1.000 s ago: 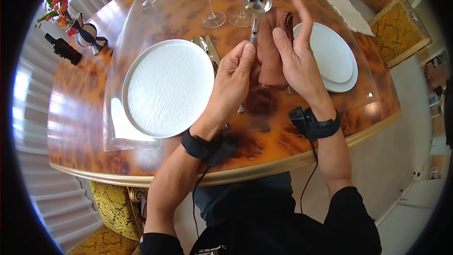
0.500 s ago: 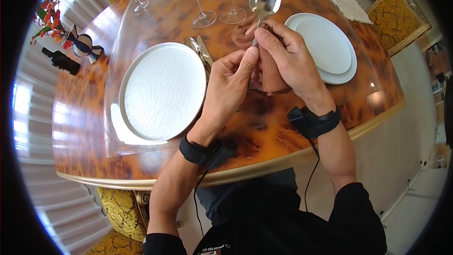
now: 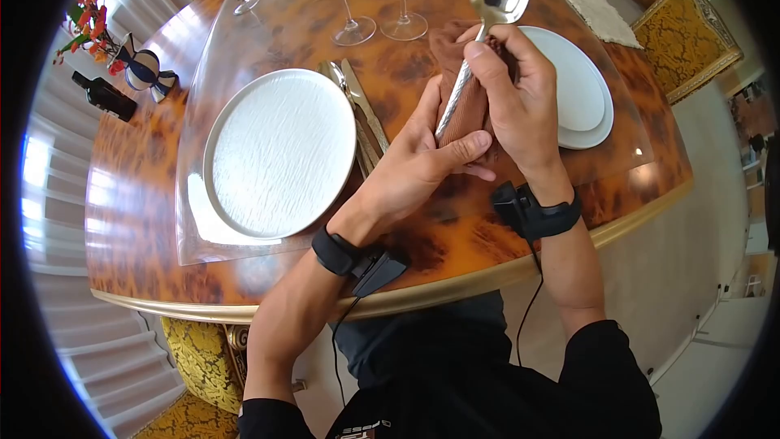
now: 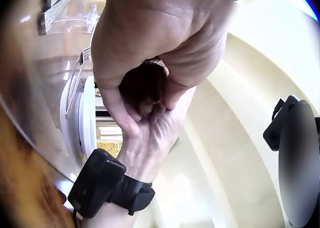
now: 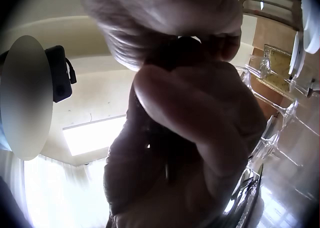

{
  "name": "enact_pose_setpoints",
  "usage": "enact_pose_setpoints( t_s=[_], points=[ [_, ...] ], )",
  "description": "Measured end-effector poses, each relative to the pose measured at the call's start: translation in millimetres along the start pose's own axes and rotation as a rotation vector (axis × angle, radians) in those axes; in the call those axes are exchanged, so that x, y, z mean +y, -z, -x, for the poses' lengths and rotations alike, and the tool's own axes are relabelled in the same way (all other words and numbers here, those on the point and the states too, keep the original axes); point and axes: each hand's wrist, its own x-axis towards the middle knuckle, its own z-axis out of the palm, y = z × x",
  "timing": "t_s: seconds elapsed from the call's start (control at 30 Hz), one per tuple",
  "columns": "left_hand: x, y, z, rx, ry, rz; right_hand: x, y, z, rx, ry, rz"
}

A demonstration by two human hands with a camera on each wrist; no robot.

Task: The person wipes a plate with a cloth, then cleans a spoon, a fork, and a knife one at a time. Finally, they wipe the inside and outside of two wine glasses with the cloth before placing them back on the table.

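Right hand [image 3: 520, 106] pinching spoon [image 3: 487, 24] neck through brown cloth [image 3: 463, 106], left hand [image 3: 422, 162] apparently gripping handle's lower end

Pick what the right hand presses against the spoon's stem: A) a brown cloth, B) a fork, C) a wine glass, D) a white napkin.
A: the right hand holds a brown cloth wrapped around the spoon stem, while the left hand pinches the handle end.

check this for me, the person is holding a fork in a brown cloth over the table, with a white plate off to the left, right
Not quite: it is a spoon, not a fork. The head view shows its shiny oval bowl raised above the right hand, with the handle wrapped in the brown cloth. The white plate does lie to the left on the table.
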Motion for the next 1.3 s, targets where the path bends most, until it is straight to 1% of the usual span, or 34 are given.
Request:
enact_pose_setpoints(
  t_s=[0.07,0.1,0.13,0.2,0.3,0.4,0.47,0.53,0.6,0.63,0.67,0.7,0.8,0.83,0.87,0.9,0.93,0.97,1.0,1.07,1.13,1.2,1.23,1.27,1.3],
  points=[
    [0.3,-3.5,0.2,0.018,0.006,-0.054,5.7,3.1,-4.8,0.129,0.042,0.016],
    [-0.2,-5.5,0.1,0.024,0.009,-0.08,1.6,10.3,-9.8,0.162,0.024,0.05],
    [-2.0,-4.7,0.1,0.035,0.019,-0.081,7.9,20.1,-17.7,0.225,0.082,0.048],
    [-5.5,-0.5,1.0,0.061,0.037,-0.084,4.3,36.8,-28.7,0.406,-0.087,-0.163],
    [1.8,-3.5,1.4,0.167,0.016,-0.073,6.5,65.1,-28.1,0.397,-0.14,-0.268],
    [-2.6,-0.6,-0.7,0.148,-0.098,-0.341,5.2,48.8,-18.7,0.227,-0.174,-0.121],
    [2.9,-8.4,4.6,0.171,0.002,-0.242,0.1,29.2,-13.0,0.153,-0.201,-0.062],
    [4.6,-7.5,5.4,0.182,0.042,-0.117,-5.2,15.9,-7.4,0.089,-0.201,0.006],
    [3.3,2.4,-0.4,0.181,0.025,0.032,1.0,12.4,-3.9,0.043,-0.192,-0.023],
    [7.4,4.1,-0.5,0.19,0.015,0.172,2.6,10.8,-2.3,0.033,-0.195,-0.032],
    [6.2,5.1,-1.2,0.217,0.006,0.128,3.4,8.8,-1.1,0.022,-0.198,-0.043],
    [3.6,6.4,-2.2,0.244,-0.003,0.082,3.4,7.0,0.0,-0.007,-0.194,0.022],
    [3.3,3.8,-1.5,0.295,-0.042,0.008,11.7,5.3,-1.4,-0.025,-0.068,0.008],
    [3.4,0.5,-2.0,0.3,-0.061,-0.003,10.7,4.5,-1.2,-0.014,-0.091,0.01],
    [5.0,-1.0,-0.2,0.3,-0.038,-0.099,8.2,5.1,-1.1,0.001,-0.112,0.026],
    [7.6,-0.1,3.9,0.283,-0.017,-0.185,9.5,1.3,0.1,0.027,-0.116,-0.029],
    [5.1,-1.7,4.2,0.254,0.003,-0.262,13.1,5.4,0.9,-0.021,-0.031,0.083],
    [-2.7,-4.7,3.1,0.261,-0.005,-0.204,16.6,5.2,2.2,-0.046,-0.013,0.081],
    [-9.1,-7.1,3.3,0.278,-0.006,-0.154,12.9,2.8,3.6,-0.04,-0.048,0.047],
    [-5.2,-15.8,2.4,0.266,-0.058,-0.103,-2.0,6.1,0.2,-0.041,-0.097,0.009],
    [0.6,-5.3,4.9,0.152,-0.011,-0.241,-3.3,15.8,-7.9,0.06,-0.111,-0.068],
    [1.8,-12.1,8.7,0.213,-0.005,-0.188,-10.2,37.6,-22.6,0.151,-0.119,-0.203],
    [2.6,-14.5,5.8,0.245,-0.011,-0.156,-20.6,59.2,-34.3,0.177,-0.058,-0.242],
    [4.1,-15.1,2.4,0.269,-0.023,-0.102,-32.2,89.0,-46.0,0.171,-0.097,-0.151],
    [5.9,-12.6,1.3,0.299,-0.036,-0.045,-39.7,122.3,-55.3,0.089,-0.097,-0.056]
  ],
)
